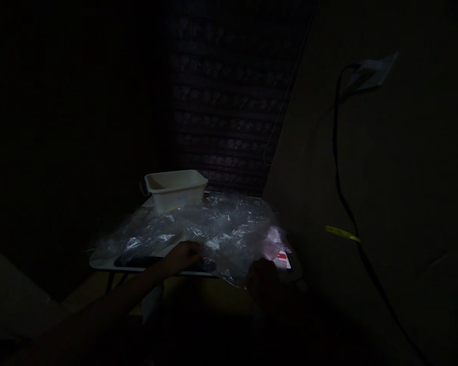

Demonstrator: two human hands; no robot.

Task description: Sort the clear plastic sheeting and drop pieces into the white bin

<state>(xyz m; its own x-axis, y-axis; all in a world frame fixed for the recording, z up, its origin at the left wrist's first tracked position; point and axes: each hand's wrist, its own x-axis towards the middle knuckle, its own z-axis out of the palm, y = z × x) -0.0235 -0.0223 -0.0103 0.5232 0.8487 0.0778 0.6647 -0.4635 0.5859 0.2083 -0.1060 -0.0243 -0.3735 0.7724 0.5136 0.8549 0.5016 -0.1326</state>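
Note:
A large crumpled sheet of clear plastic (229,226) spreads over a small table (99,262) in very dim light. Along its near edge my left hand (183,255) is closed, fingers curled on the plastic. My right hand (262,277), mostly in shadow, is also closed at the sheet's near right edge. Under or beside the plastic at the right lies a lit phone screen (283,256), partly covered. A long dark object (137,261) lies along the table's front edge, partly behind my left forearm; I cannot make out its kind.
At the back left of the table stands a cream plastic tub (179,195). A patterned blind (221,122) hangs behind it. On the right wall, a black cable (338,173) with a yellow tag (341,233) runs down from a wall socket (372,73).

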